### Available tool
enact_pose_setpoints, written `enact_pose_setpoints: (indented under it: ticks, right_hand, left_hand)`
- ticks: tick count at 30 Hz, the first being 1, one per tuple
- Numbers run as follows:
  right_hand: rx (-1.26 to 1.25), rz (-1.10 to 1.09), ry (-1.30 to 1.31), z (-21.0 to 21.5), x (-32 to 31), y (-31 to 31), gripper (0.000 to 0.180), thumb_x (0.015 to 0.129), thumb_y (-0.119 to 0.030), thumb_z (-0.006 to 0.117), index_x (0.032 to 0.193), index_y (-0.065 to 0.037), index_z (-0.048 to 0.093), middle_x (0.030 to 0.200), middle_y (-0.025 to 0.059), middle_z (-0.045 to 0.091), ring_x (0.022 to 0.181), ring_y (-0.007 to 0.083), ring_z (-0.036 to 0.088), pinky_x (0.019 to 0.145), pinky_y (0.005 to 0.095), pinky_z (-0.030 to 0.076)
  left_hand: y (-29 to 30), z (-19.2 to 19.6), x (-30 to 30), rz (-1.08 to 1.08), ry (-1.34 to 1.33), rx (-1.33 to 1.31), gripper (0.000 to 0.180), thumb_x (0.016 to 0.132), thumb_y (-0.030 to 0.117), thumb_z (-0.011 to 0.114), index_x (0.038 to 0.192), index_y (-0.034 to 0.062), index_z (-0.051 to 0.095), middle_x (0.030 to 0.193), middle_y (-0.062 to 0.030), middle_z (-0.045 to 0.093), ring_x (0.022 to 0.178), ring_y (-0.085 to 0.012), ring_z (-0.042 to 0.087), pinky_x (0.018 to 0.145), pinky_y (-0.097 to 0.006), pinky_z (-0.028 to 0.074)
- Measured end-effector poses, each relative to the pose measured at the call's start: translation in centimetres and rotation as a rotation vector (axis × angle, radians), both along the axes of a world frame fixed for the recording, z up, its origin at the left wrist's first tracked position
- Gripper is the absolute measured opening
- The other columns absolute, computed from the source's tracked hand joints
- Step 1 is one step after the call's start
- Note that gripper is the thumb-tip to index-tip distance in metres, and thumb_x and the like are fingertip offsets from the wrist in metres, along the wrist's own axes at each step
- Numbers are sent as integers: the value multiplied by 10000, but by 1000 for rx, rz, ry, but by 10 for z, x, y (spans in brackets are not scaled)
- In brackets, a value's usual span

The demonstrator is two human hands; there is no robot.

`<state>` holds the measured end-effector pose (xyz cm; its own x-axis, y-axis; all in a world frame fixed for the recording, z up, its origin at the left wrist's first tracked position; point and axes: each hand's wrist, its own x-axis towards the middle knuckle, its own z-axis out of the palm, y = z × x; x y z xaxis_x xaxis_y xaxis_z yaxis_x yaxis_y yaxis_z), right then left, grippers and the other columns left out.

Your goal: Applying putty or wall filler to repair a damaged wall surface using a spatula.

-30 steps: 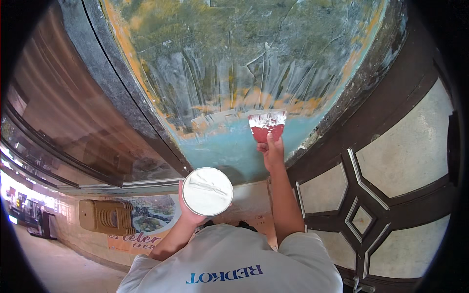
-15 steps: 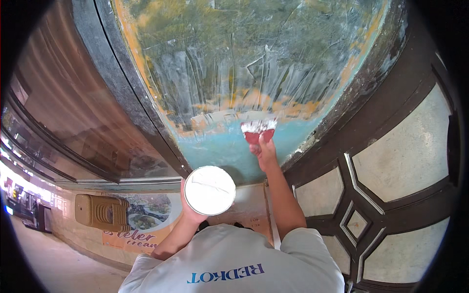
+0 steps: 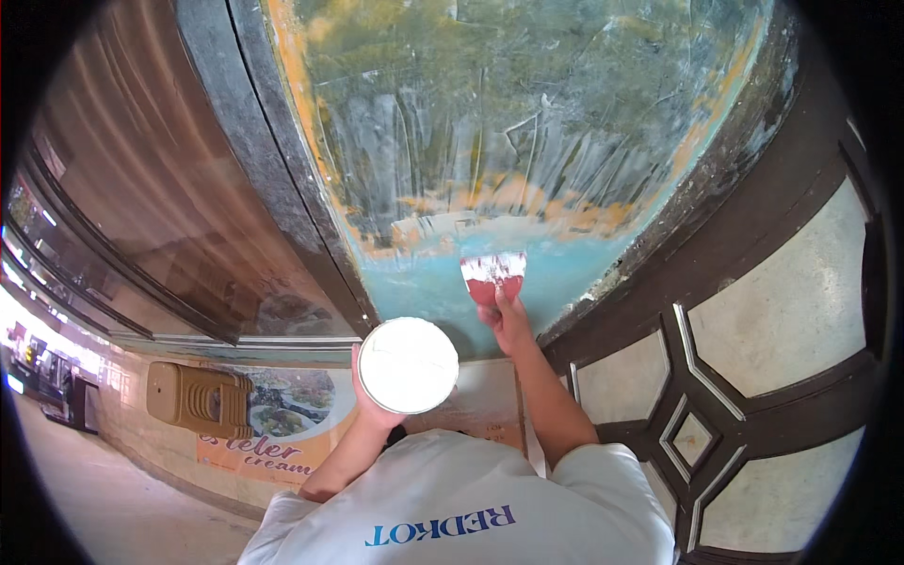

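Observation:
In my right hand is a putty knife with a red handle end and a wide blade smeared with white paste. The blade points up, in front of the lower part of a painted wall panel; whether it touches the wall I cannot tell. My left hand holds a round tub of white paste from its left side and below, most of the fingers hidden under it. Above the turquoise strip, the wall carries whitish streaks over green and orange paint.
Left of the panel stands a dark frame beside glass with a brown curtain behind it. A dark panelled door is on the right. Stacked brown plastic stools stand at lower left near an orange poster.
My right hand has drawn the putty knife slightly down, away from the pale band on the wall. The view has shifted a little. The tub stays in my left hand.

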<state>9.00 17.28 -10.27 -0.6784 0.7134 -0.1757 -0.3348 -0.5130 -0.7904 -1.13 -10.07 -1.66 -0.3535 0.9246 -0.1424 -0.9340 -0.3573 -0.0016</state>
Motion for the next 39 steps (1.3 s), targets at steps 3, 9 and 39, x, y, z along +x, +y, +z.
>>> enact_pose_setpoints:
  ticks: [3,9,39]
  right_hand:
    - [16,27,27,13,-2,-16,331,1052,-321,592,1289,-93,554,1077,63,721,825,164,733,727,312,625]
    - [31,22,53,21,-47,-8,425,1039,-349,617,1354,-90,497,1091,61,720,858,177,729,807,324,617]
    - [35,53,86,54,-95,-62,406,1064,-306,568,1390,-84,476,1169,89,695,877,170,727,768,322,626]
  left_hand:
    - [-9,1,-1,-13,129,3,878,932,777,362,1582,188,365,1625,-155,358,1441,-479,382,1117,-759,308]
    - [-15,0,-10,-63,164,-19,868,945,768,344,1579,176,376,1615,-158,380,1449,-459,384,1150,-715,305]
    - [-61,-5,-71,-44,210,-113,802,966,732,342,1550,188,430,1592,-132,424,1431,-421,426,1166,-664,320]
